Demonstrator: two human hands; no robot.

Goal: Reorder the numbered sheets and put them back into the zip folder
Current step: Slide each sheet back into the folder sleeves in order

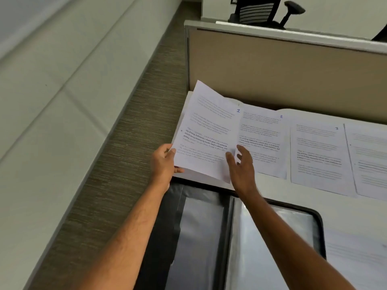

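My left hand [164, 162] grips the lower left edge of a printed sheet marked 1 [206, 130], lifted and tilted above the desk corner. My right hand [240, 164] has its thumb on that sheet's lower right part, its fingers loosely spread over the sheet marked 2 [265, 141]. Sheet 2 lies flat on the white desk [293, 193]. To its right lie the sheet marked 3 [320, 158] and another sheet [370, 160] whose number is out of view. The black zip folder [230, 237] lies open near me, showing clear plastic sleeves.
A beige partition wall [282, 72] stands behind the desk. Beyond it is a black office chair [259, 11]. Carpeted floor [117, 160] runs along the desk's left edge. A faint printed sheet [356, 248] lies at the right of the folder.
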